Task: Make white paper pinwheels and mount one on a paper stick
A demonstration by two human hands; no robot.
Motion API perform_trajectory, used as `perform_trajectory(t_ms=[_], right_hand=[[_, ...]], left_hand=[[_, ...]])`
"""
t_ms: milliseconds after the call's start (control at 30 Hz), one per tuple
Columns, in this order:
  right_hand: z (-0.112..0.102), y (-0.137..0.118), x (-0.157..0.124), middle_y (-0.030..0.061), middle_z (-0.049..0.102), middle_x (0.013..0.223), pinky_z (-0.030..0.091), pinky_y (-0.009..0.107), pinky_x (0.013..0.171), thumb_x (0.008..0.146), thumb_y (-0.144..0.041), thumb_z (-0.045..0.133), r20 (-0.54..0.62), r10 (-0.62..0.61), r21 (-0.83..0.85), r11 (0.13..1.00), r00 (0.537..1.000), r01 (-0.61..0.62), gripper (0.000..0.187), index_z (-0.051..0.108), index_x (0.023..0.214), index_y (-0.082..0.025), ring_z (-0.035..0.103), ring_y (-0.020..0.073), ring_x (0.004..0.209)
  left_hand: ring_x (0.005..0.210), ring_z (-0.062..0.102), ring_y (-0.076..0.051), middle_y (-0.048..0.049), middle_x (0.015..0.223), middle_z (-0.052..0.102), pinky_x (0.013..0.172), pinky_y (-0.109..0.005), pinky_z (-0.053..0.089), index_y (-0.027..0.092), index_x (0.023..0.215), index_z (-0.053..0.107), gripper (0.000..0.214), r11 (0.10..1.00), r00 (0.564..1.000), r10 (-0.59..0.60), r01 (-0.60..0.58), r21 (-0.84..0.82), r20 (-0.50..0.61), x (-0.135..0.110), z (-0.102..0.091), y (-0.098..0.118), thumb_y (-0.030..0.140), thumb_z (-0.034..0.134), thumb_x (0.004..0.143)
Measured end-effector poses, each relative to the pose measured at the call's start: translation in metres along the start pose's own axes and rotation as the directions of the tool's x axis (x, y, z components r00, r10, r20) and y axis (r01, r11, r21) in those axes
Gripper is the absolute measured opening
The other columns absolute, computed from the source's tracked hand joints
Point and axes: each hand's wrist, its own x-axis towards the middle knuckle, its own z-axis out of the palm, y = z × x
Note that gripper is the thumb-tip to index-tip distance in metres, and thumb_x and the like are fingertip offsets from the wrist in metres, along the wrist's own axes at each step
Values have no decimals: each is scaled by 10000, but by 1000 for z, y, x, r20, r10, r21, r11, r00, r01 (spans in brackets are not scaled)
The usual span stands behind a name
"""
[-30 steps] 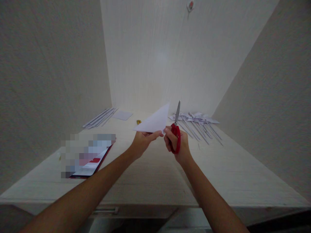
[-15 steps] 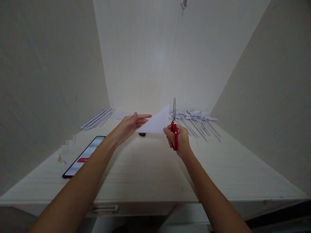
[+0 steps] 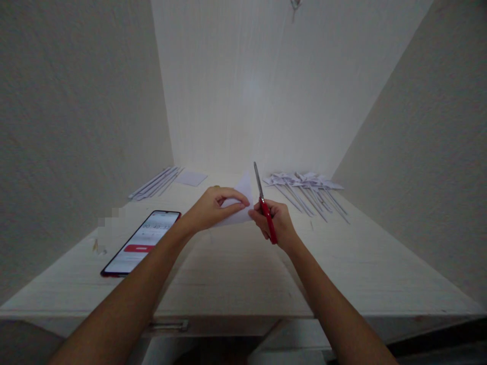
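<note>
A white folded-looking piece of paper (image 3: 245, 188) is held up above the table between my two hands. My left hand (image 3: 216, 205) closes on it from the left, thumb and fingers near its right edge. In my right hand (image 3: 277, 220) is a pair of scissors (image 3: 268, 218) with red handles, its closed blades pointing up and slightly left. The right thumb and fingertip also touch the paper's right edge. The fingers inside the scissor handles are partly hidden.
A phone (image 3: 142, 243) showing a timer lies at left. Rolled paper sticks (image 3: 157, 183) and a paper square (image 3: 191, 178) lie at the back left. Several paper pinwheel-like shapes on sticks (image 3: 304, 183) are heaped at the back right. Walls enclose the table (image 3: 236, 284) on three sides.
My left hand has gone from loosely spread fingers to gripping the paper, closer to my right hand. The paper has turned, and the scissors have tilted to the left.
</note>
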Motion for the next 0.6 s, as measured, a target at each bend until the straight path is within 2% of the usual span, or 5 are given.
perform_trajectory(t_ms=[200, 300, 400, 500, 600], right_hand=[[1, 0, 0, -106, 368, 425, 207, 178, 289, 640, -376, 686, 20, 48, 91, 995, 999, -50, 297, 470, 682, -176, 269, 26, 297], [2, -3, -1, -109, 321, 424, 228, 186, 312, 689, -482, 607, 134, 89, 185, 976, 987, -113, 341, 437, 690, -186, 268, 36, 316], [0, -2, -1, -89, 356, 501, 248, 187, 377, 658, -524, 622, 250, 89, 170, 976, 964, -135, 400, 438, 718, -174, 304, 33, 395], [-6, 2, -1, -58, 427, 612, 293, 196, 459, 608, -520, 675, 305, 108, 113, 983, 946, -148, 459, 454, 804, -168, 373, 43, 499], [-15, 0, -3, -25, 462, 719, 337, 217, 525, 631, -561, 642, 381, 89, 103, 985, 920, -138, 494, 438, 857, -172, 429, 61, 581]], left_hand=[[701, 611, -123, -38, 809, 676, 645, -217, 468, 152, 805, 663, 124, 999, 997, -45, 46, 23, -57, -1, 3, 2, 209, 567, 751], [745, 610, -131, -43, 849, 676, 699, -231, 468, 149, 844, 658, 149, 996, 986, -73, 80, 40, -146, -1, 0, 3, 215, 576, 739], [783, 603, -140, -42, 860, 674, 756, -247, 455, 154, 848, 662, 159, 991, 973, -84, 104, 79, -215, -2, -6, 3, 223, 575, 733], [737, 594, -135, -33, 828, 670, 714, -246, 455, 159, 844, 665, 172, 984, 968, -130, 152, 92, -212, -4, -12, 3, 243, 571, 728], [654, 571, -120, -28, 785, 660, 628, -231, 448, 155, 850, 662, 193, 981, 966, -171, 186, 60, -192, -6, -17, 2, 269, 573, 722]])
